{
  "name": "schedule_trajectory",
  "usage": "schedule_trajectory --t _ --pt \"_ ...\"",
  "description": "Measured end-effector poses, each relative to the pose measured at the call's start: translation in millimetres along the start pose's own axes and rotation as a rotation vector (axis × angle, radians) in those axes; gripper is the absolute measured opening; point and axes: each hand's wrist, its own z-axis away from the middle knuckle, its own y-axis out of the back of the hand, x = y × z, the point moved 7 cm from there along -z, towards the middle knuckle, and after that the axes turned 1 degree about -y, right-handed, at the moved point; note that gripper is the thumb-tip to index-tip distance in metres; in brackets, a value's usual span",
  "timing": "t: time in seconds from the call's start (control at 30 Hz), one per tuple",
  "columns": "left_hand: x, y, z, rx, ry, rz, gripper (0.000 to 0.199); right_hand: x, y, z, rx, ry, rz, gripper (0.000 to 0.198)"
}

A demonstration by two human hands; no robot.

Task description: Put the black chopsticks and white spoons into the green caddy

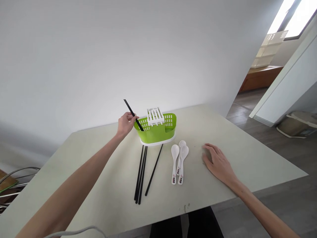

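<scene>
My left hand (125,124) pinches a pair of black chopsticks (129,107) near the left rim of a green basket (157,136). The chopsticks lean to the left, their lower ends inside the basket's left compartment. A white slotted holder (155,116) sits over the basket's middle, and a white base lies under it. My right hand (219,163) rests on the table with its fingers apart, holding nothing. Between it and the basket lie three white spoons (174,152), two of them overlapping. In front of the basket are a bunch of black chopsticks (140,175) and one separate chopstick (154,170).
The pale table (109,198) backs against a white wall (99,59). A grey cable (81,228) crosses at the bottom left, and metal chair rails (19,185) stand beyond the left edge. A bin-like object (298,124) is on the floor at right.
</scene>
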Motion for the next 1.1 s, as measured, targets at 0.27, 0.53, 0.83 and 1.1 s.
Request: schedule_trajectory --t 0.27,0.53,0.83,1.1 --pt "-7.7 -8.9 -2.8 -0.050 0.101 -0.131 0.015 0.7 -1.8 -0.6 -0.021 -0.001 0.002 0.035" --pt "-9.7 3.3 9.0 -0.015 0.164 -0.067 0.038 4.7 -5.0 -1.1 -0.034 0.007 0.015 0.036" --pt "-19.6 4.9 120.8 -0.175 -0.079 -0.421 0.029 10.3 -9.6 -0.6 -0.006 0.021 0.038 0.037" --pt "-31.8 -16.7 189.6 -0.511 0.080 -0.595 0.033 12.6 -9.9 -1.8 0.011 0.037 0.027 0.037"
